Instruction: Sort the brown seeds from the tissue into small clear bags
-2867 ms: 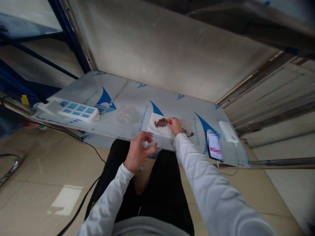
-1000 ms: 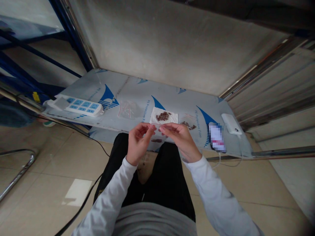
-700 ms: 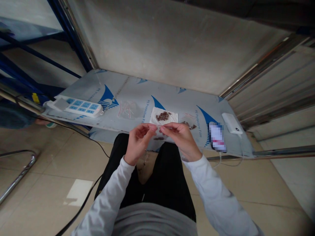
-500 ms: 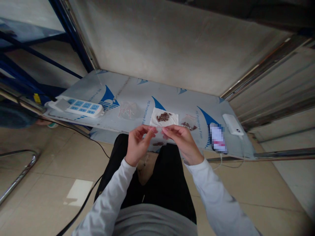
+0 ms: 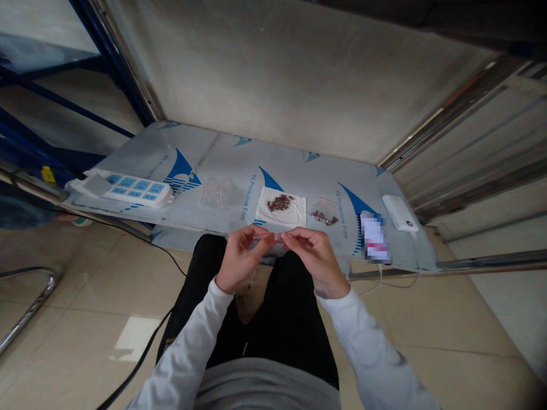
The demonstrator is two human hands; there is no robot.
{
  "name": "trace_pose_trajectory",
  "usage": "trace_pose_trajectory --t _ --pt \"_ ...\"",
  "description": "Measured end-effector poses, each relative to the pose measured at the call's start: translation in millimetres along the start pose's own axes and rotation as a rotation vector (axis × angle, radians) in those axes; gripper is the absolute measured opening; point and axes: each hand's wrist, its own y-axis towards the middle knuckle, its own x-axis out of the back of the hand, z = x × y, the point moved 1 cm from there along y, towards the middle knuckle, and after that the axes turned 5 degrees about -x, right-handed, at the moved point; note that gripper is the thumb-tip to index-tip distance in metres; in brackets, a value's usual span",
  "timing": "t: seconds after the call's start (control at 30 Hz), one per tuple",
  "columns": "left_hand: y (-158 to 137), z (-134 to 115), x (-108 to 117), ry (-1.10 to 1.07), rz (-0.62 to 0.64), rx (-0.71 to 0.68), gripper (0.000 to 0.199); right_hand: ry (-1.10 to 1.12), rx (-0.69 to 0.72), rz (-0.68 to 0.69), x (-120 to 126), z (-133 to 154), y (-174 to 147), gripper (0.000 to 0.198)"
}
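My left hand is closed in a pinch over the front edge of the shelf, above my knees. Opposite it, my right hand pinches too, fingertips almost meeting the left ones. Between them is a small clear plastic bag, mostly covered by fingers. Just beyond the hands, a white cloth or paper carries a heap of small dark brown pieces. Right of it lies a clear bag with similar dark pieces. Further left are clear bags with reddish strips.
A white power strip lies at the shelf's left end. A phone and a white power bank with a cable are on the right. The shelf has a wall behind it. Someone's blurred sleeve shows at far left.
Both hands have come slightly lower and nearer my body, uncovering the front of the white cloth. The pinch on the clear bag stays. The view has shifted a little.
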Motion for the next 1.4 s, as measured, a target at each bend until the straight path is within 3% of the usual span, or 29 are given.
trace_pose_trajectory --t 0.13,0.27,0.47,0.6,0.77,0.83,1.0,1.23,1.33,1.4 --pt "-0.2 1.7 -3.5 -0.007 0.018 0.011 0.019 -0.076 0.071 -0.024 0.1 -2.7 -5.3 0.02" --pt "1.5 4.3 -3.8 0.066 0.001 -0.012 0.018 0.013 -0.011 -0.005 0.1 -7.7 -4.6 0.021" --pt "4.9 6.6 -8.1 -0.118 0.067 0.265 0.038 0.143 -0.231 -0.018 4.6 -7.8 1.4 0.032" --pt "7.5 6.6 -8.6 -0.077 -0.005 0.373 0.04 0.253 -0.356 -0.023 1.8 -7.3 4.3 0.034" --pt "7.2 9.7 -7.9 -0.15 -0.008 0.478 0.044 0.284 -0.393 0.023 -1.6 -11.6 6.7 0.033" --pt "5.2 8.7 -7.1 -0.154 0.02 0.478 0.045 0.279 -0.37 0.0 -0.5 -12.5 7.2 0.033" --pt "-0.2 3.8 -5.3 -0.164 0.227 0.512 0.037 0.215 -0.301 -0.136 15.5 -10.9 12.4 0.039" --pt "10.6 22.3 3.1 -0.13 0.158 0.436 0.036 0.083 -0.144 -0.363 71.9 -8.8 45.2 0.043" --pt "20.2 29.1 4.1 -0.125 0.164 0.349 0.035 0.07 -0.123 -0.388 76.0 -13.9 50.7 0.043" --pt "25.0 27.7 3.0 -0.124 0.185 0.247 0.032 0.095 -0.215 -0.336 66.0 -20.4 47.1 0.044"
